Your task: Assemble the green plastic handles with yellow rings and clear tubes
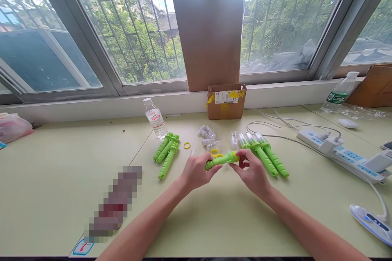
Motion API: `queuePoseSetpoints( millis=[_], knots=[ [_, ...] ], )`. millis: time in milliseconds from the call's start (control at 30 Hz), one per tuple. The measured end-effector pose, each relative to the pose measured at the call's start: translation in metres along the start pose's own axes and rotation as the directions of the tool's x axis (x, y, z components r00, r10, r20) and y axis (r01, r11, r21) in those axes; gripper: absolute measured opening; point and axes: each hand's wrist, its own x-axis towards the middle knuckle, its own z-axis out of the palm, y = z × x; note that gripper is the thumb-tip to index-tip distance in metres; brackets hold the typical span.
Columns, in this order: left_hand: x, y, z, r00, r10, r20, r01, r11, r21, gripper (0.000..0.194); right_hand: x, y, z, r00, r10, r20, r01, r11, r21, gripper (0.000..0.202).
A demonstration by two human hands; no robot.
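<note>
Left hand (196, 170) clamps the green tube (221, 160); right hand (250, 170) seemingly pinches its yellow ring (235, 156), which could slip off onto the table (55, 179).

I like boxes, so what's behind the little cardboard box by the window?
Behind the small cardboard box a tall sheet of cardboard leans upright against the window. Its bottom edge is covered by the box. Inside the box cannot be seen.

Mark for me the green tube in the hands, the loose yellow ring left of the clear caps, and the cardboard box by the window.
green tube (219, 160), head view, middle of its ribbed body.
yellow ring (186, 145), head view, on its band.
cardboard box (226, 108), head view, front wall.
</note>
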Motion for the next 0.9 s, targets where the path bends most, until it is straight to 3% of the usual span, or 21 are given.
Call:
queuePoseSetpoints(
  millis=[367, 500, 733, 833, 900],
  knots=[
    [0.004, 0.001, -0.003, 0.952, -0.245, 0.182, 0.281, 0.935, -0.214, 0.034, -0.001, 0.002, 0.001, 1.0, 0.019, 0.01, -0.02, 0.999, 0.046, 0.019],
    [0.006, 0.003, -0.005, 0.917, -0.319, 0.238, 0.387, 0.857, -0.342, 0.038, -0.001, 0.002, 0.001, 1.0, 0.012, 0.012, -0.013, 0.999, 0.049, 0.019],
    [0.009, 0.011, -0.008, 0.819, -0.386, 0.424, 0.563, 0.681, -0.468, 0.041, -0.001, 0.003, 0.0, 1.0, 0.013, 0.017, -0.013, 1.0, -0.016, 0.027],
    [0.008, 0.011, -0.006, 0.827, -0.362, 0.43, 0.541, 0.722, -0.432, 0.041, -0.002, 0.004, 0.001, 1.0, -0.011, -0.019, 0.011, 1.0, -0.026, 0.022],
    [0.007, 0.008, -0.004, 0.879, -0.319, 0.355, 0.437, 0.836, -0.332, 0.04, -0.002, 0.005, 0.002, 0.999, -0.036, -0.037, 0.035, 0.998, -0.043, 0.02]
  ],
)
